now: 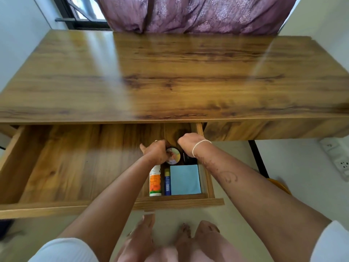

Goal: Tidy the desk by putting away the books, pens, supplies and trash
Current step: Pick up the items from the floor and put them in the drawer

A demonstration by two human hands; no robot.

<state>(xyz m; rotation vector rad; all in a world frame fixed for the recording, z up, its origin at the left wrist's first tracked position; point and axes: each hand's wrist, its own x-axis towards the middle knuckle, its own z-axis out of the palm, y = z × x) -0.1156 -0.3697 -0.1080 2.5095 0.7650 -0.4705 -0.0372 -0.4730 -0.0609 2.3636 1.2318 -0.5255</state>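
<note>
The wooden desk's drawer is pulled out wide. At its right end lie a light blue pad, a blue stick and a white and orange bottle. My left hand grips a round tin with a coloured lid just behind them. My right hand is curled over a dark object beside the tin, fingers down and hidden from me. The desk top carries nothing.
A purple curtain hangs behind the desk, with a window at the left. A black desk leg and a wall socket strip are at the right. My bare feet stand below the drawer front.
</note>
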